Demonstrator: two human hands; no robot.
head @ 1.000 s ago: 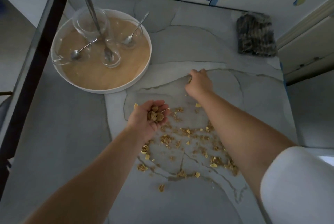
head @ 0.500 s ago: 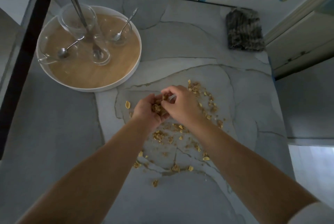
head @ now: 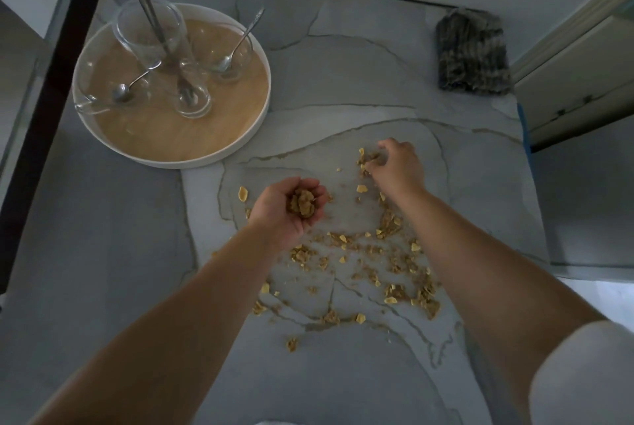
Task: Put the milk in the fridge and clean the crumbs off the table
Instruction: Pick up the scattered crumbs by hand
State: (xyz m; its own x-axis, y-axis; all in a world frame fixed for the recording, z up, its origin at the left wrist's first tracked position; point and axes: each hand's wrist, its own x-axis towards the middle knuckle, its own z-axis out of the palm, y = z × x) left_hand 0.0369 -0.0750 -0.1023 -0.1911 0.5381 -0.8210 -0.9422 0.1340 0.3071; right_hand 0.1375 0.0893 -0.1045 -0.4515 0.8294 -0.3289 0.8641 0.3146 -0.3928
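Yellow-brown crumbs (head: 370, 253) lie scattered over the middle of the grey marble table (head: 103, 270). My left hand (head: 284, 208) is held palm up just above the table, cupped around a small heap of gathered crumbs (head: 302, 203). My right hand (head: 396, 167) reaches farther out, fingers curled down and pinching at a small cluster of crumbs (head: 365, 160) on the far edge of the spill. No milk is in view.
A round white tray (head: 247, 136) with a wooden floor stands at the back left, holding glass cups and spoons. A dark fuzzy cloth (head: 471, 52) lies at the back right. White cabinet doors (head: 576, 81) stand to the right.
My right hand left the cupped left hand, where it dropped crumbs, and reached out to the far cluster. The heap in my left palm is larger.
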